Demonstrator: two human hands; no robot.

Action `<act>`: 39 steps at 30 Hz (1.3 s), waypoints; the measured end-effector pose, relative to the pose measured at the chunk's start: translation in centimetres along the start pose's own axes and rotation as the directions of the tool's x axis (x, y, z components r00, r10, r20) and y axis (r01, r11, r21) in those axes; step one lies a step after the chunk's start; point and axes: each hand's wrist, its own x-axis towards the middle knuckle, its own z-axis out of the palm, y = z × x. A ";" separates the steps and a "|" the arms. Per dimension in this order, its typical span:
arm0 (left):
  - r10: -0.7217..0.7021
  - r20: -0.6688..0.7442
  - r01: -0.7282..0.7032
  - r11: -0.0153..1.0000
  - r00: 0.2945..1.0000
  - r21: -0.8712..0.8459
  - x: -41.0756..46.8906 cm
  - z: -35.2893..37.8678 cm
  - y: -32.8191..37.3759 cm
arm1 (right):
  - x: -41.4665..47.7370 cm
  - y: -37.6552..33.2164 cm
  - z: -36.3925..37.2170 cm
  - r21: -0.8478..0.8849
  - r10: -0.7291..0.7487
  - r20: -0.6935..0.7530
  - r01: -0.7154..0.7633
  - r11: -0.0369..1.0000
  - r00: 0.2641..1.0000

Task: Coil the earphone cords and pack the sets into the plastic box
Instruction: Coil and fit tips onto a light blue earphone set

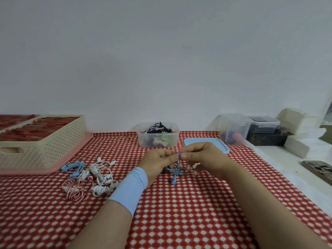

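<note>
My left hand (158,161) and my right hand (201,157) meet above the red checked cloth, and both pinch a light blue earphone set (175,172). Its loose cord hangs in loops below my fingers, with one earbud dangling lowest. Behind my hands stands the clear plastic box (143,139), open, with several coiled sets inside. Its blue lid (204,141) lies flat to the right of it. A pile of uncoiled earphones (89,177) in blue, white and pink lies to the left of my left wrist.
A cream perforated basket (53,141) sits on a pink tray (68,164) at the left. More clear containers (233,128) and white foam blocks (296,121) stand at the back right on a white ledge. A dark patterned object (318,169) lies at the right edge.
</note>
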 end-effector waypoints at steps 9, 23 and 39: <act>-0.002 0.037 0.004 0.999 0.999 -0.042 -0.1 -0.3 -0.2 | -0.2 0.1 -0.1 0.083 0.043 0.034 -0.045 0.996 0.999; 0.000 0.163 0.024 0.990 0.987 -0.143 -0.3 -0.7 -0.2 | 0.1 0.2 0.5 0.047 0.059 0.041 -0.061 0.997 0.997; -0.038 0.095 0.040 0.999 0.995 -0.016 0.2 -0.7 -0.5 | 0.5 0.0 0.4 0.007 0.136 0.051 -0.137 0.991 0.989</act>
